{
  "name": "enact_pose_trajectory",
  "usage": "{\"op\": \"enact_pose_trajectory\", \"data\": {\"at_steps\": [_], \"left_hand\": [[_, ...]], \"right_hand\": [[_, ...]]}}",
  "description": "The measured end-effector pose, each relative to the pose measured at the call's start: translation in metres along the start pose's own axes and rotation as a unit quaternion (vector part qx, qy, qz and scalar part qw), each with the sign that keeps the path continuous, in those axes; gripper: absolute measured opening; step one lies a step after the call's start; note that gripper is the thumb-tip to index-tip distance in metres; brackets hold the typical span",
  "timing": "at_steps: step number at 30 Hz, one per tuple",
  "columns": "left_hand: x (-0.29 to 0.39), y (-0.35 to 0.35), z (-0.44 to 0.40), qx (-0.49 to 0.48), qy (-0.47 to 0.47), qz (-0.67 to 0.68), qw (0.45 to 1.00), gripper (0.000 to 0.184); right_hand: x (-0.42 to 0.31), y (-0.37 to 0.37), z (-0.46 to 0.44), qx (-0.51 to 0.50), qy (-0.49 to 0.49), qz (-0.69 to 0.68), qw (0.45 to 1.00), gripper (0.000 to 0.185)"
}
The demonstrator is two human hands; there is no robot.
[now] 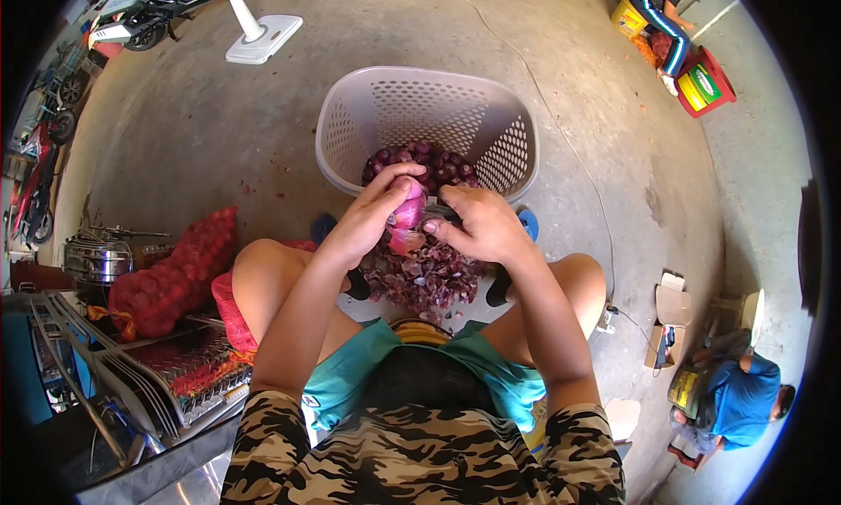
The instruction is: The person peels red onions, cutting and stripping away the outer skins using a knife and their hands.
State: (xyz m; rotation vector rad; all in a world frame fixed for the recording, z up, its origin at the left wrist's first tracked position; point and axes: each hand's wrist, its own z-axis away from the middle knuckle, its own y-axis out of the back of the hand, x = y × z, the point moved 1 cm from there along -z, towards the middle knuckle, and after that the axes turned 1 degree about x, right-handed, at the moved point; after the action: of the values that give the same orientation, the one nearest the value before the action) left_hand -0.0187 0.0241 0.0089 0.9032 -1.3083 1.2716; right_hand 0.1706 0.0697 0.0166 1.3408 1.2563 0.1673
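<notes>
My left hand (pixel 375 209) is closed around a red onion (pixel 408 209), whose purple-pink skin shows between thumb and fingers. A loose flap of papery skin hangs from the onion's lower end. Close beside it, on the right, my right hand (pixel 480 223) is curled with its thumb toward the onion. Something dark shows under its fingers, but I cannot make out what it is. Below both hands lies a heap of onion skins (pixel 429 286) between my feet. Just beyond them a grey plastic basket (pixel 337 146) holds several red onions (pixel 420 155).
Full red mesh sacks (pixel 180 273) lean at the left by a metal pot (pixel 98 258) and a metal frame. A white stand base (pixel 265 39) stands ahead. Cables cross the concrete floor. An open cardboard box (pixel 673 308) lies right. Two people sit along the right wall, one near a red tub (pixel 706 83).
</notes>
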Motion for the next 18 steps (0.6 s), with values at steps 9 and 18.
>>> {"op": "enact_pose_trajectory", "data": {"at_steps": [9,18], "left_hand": [[-0.0017,-0.0039,0.0019,-0.017,0.017,-0.019,1.0,0.033],[-0.007,-0.0022,0.0014,-0.009,0.019,-0.026,0.999,0.031]], "right_hand": [[-0.0034,-0.0081,-0.001,0.003,-0.001,-0.032,0.999,0.038],[-0.0074,-0.0112,-0.0023,0.002,0.005,0.02,1.0,0.028]]}}
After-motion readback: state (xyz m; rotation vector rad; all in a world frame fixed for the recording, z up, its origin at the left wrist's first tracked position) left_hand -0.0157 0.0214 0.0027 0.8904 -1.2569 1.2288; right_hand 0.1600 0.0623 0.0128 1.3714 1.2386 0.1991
